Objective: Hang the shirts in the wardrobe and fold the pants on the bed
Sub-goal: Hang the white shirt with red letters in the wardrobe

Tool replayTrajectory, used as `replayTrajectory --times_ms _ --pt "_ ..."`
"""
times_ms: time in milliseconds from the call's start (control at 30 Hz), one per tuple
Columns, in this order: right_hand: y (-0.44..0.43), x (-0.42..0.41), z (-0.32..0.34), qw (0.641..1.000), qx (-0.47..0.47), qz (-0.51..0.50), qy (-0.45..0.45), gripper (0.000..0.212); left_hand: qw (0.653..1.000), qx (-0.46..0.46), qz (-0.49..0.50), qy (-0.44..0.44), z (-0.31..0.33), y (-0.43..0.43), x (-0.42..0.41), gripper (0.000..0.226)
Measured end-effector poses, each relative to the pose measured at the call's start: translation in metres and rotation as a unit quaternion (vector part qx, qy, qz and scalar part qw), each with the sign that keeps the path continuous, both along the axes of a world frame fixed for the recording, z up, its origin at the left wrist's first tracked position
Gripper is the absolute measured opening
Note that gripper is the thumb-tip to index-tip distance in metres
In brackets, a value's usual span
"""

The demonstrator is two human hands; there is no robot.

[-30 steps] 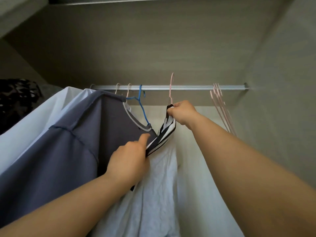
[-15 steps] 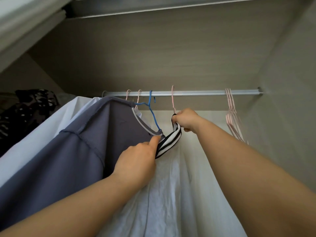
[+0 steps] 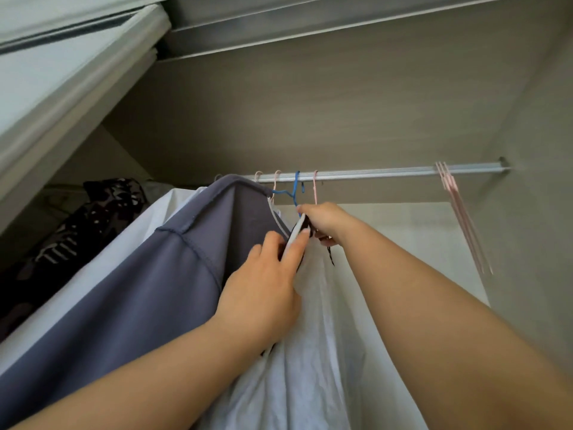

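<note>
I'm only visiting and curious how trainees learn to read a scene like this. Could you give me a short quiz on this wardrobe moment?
1. True or false: the blue hanger is hooked on the rail.
2. Where is the bunch of empty pink hangers? A) at the rail's left end B) near the rail's right end C) on the floor
3. Which garment do the left hand and the right hand both hold?

Key: 1 true; 2 B; 3 the white shirt, at its collar.
</note>
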State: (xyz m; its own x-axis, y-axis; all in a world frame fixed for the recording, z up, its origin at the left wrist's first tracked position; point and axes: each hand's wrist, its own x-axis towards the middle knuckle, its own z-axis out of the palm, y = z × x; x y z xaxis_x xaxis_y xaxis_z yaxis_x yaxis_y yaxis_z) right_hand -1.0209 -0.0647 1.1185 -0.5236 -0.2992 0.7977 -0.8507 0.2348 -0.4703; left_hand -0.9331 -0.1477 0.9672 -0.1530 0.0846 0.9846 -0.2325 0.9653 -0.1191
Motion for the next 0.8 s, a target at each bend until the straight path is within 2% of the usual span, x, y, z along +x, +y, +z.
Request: replayTrajectory --times_ms 67,133,167,300,433,567,633,700,800 --pt "-0.001 -0.005 -0.010 0.999 0.009 0.025 -0.025 0.044 0.995 -0.062 0.072 -0.001 -0.008 -0.002 -0.003 0.071" --pt "-0.002 -0.016 -0.023 0.998 0.013 0.036 -0.044 0.062 0.992 -0.069 0.099 -0.030 -0.016 -0.004 -0.006 0.065" --pt "-0.002 -0.022 -0.032 0.998 0.017 0.044 -0.046 0.063 0.992 -0.063 0.099 -0.048 -0.020 -0.005 -0.007 0.063" --pt "-0.010 -0.050 -0.086 0.997 0.019 0.069 -0.017 0.060 0.985 -0.043 0.127 -0.107 -0.040 -0.007 -0.011 0.063" --pt "-0.023 -0.074 -0.166 0.997 0.010 0.079 -0.009 0.058 0.974 -0.046 0.185 -0.122 -0.067 -0.007 -0.008 0.062" --pt "-0.031 -0.092 -0.256 0.982 0.162 -0.031 0.089 0.060 0.953 -0.079 0.244 -0.164 -0.107 -0.007 -0.004 0.059" --pt "-0.032 -0.092 -0.298 0.972 0.207 -0.035 0.110 0.060 0.943 -0.079 0.257 -0.196 -0.131 -0.008 -0.002 0.059" --pt "-0.031 -0.088 -0.336 0.973 0.213 -0.026 0.086 0.054 0.936 -0.077 0.263 -0.220 -0.156 -0.008 0.000 0.060" --pt "-0.020 -0.083 -0.385 0.978 0.208 0.003 0.004 0.054 0.928 -0.079 0.274 -0.241 -0.196 -0.008 0.001 0.062"
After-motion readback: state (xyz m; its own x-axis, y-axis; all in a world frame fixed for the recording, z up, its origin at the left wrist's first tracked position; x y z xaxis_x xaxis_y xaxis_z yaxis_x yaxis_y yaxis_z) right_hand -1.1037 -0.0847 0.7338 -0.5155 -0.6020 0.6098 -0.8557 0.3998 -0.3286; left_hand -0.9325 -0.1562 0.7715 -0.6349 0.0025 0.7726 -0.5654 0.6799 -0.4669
